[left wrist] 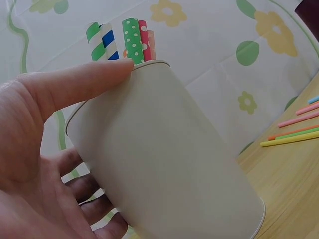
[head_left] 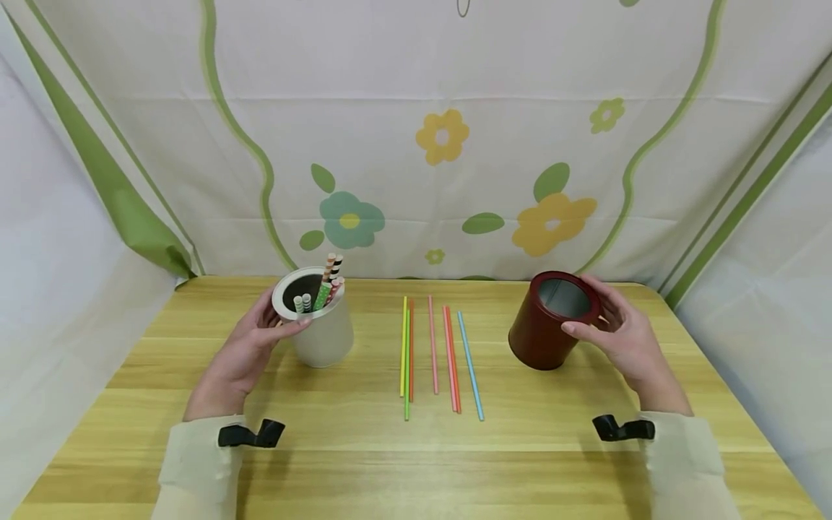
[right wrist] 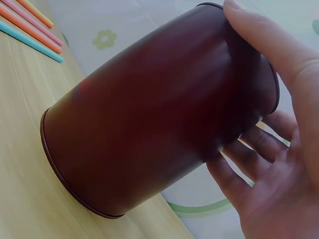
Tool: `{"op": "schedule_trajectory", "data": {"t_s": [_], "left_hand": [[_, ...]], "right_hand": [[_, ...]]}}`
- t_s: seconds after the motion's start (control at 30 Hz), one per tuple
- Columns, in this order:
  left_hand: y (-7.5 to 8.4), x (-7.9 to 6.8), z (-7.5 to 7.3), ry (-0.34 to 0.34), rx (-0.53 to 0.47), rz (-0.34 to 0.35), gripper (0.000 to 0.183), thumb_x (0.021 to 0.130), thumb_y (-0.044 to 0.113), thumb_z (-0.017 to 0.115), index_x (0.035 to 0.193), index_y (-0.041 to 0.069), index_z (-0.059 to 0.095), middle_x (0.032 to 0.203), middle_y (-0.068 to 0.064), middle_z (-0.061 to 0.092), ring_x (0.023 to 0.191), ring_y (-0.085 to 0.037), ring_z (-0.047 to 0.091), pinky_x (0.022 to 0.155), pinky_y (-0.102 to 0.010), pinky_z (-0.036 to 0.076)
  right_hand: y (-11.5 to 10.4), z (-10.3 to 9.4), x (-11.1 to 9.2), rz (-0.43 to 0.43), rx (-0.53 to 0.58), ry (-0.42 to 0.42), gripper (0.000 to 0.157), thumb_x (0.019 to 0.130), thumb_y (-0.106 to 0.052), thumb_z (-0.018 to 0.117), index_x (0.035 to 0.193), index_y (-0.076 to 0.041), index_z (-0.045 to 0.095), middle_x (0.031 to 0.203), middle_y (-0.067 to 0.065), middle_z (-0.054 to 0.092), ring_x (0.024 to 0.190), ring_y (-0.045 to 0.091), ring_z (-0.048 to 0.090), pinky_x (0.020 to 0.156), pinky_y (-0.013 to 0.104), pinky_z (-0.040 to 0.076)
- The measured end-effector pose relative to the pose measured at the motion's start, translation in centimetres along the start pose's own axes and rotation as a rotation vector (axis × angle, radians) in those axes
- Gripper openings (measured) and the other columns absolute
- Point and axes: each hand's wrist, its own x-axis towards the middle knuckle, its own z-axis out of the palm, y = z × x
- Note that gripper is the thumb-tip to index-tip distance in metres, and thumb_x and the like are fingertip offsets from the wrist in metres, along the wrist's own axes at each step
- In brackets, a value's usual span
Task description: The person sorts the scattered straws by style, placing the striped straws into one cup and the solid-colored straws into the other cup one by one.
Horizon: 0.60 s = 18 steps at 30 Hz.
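Both hands on the metal, one can apiece! The left hand (head_left: 243, 348) grips the white can (head_left: 323, 336), thumb across the rim, fingers curled round the outer side; the right hand (head_left: 629, 345) mirrors it on the dark red can (head_left: 542, 334). Both cans are on the bench (head_left: 364, 469), well apart; whether each base sits fully flat, I cannot tell.

The job here looks like steadying the cans, and the way to do it well is an even squeeze, no heavy push on that top rim, or a can could tip. Extra care on the left, I'd say: the patterned straws (head_left: 323, 295) lean inside, so a jolt might rattle them out.

Now the count! Two hands, two cans. Seven patterned straws showing in the white one, maybe more hidden; none visible in the red. And between the cans, seven thin sticks (head_left: 432, 345) lying on the wood: one yellow, one green, one blue, two pink, two orange-red.
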Motion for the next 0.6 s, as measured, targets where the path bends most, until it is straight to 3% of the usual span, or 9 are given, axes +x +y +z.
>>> {"op": "schedule_trajectory", "data": {"t_s": [0.27,0.37,0.57,0.6], "left_hand": [[0.0,0.2,0.1,0.000,-0.007,0.013,0.085,0.101,0.008,0.071,0.172,0.024,0.026,0.161,0.006,0.039,0.154,-0.018,0.026,0.132,-0.060,0.007],[0.2,0.1,0.3,0.021,-0.014,0.005,0.089,0.101,0.007,0.072,0.173,0.025,0.022,0.165,0.001,0.038,0.152,-0.018,0.030,0.132,-0.056,0.010],[1.3,-0.5,0.1,0.080,0.029,0.009,0.112,0.097,0.005,0.077,0.175,0.030,0.001,0.182,-0.009,0.016,0.166,-0.029,0.018,0.137,-0.053,0.009],[1.7,-0.7,0.0,0.100,0.037,0.020,0.111,0.097,0.006,0.078,0.175,0.030,0.003,0.181,-0.008,0.019,0.165,-0.029,0.020,0.136,-0.049,0.014]], "right_hand": [[0.8,0.6,-0.3,-0.074,0.137,0.021,0.084,0.093,0.006,0.079,0.165,-0.019,0.045,0.157,-0.010,0.054,0.136,0.000,0.054,0.101,0.007,0.047],[0.9,0.7,-0.3,-0.080,0.147,0.032,0.083,0.093,0.006,0.079,0.165,-0.020,0.046,0.156,-0.009,0.055,0.135,0.000,0.055,0.102,0.007,0.047],[0.9,0.9,-0.2,-0.081,0.153,0.042,0.083,0.093,0.005,0.079,0.165,-0.018,0.045,0.155,-0.006,0.057,0.131,0.002,0.057,0.099,0.007,0.049],[1.0,0.9,-0.2,-0.081,0.153,0.042,0.083,0.093,0.005,0.079,0.165,-0.017,0.045,0.155,-0.007,0.057,0.131,0.002,0.058,0.099,0.007,0.049]]}}
